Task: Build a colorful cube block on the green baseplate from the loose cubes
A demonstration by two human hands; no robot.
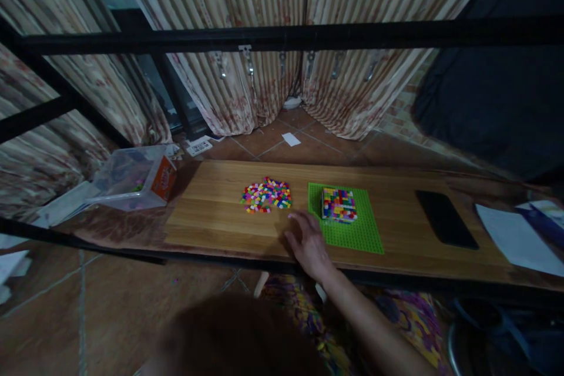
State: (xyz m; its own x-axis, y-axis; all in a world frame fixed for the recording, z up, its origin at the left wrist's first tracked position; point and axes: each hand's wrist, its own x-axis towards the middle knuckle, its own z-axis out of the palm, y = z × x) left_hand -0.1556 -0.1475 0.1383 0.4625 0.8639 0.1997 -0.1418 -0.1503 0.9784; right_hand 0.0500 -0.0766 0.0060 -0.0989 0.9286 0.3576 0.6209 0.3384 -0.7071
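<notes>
My right hand is over the front part of the wooden board, between a loose pile of small coloured toy bricks and a green baseplate. Its thumb and fingers are apart, and I see nothing held between them. The fingertips point toward the pile without touching it. On the baseplate stands a block built of many-coloured bricks, just beyond the hand to the right. My left hand does not show. A dark blurred shape covers the bottom middle of the view.
A clear plastic box with an orange label stands left of the wooden board. To the right lie a dark flat tablet-like slab and white paper. A black metal bar with hooks crosses above, in front of striped curtains.
</notes>
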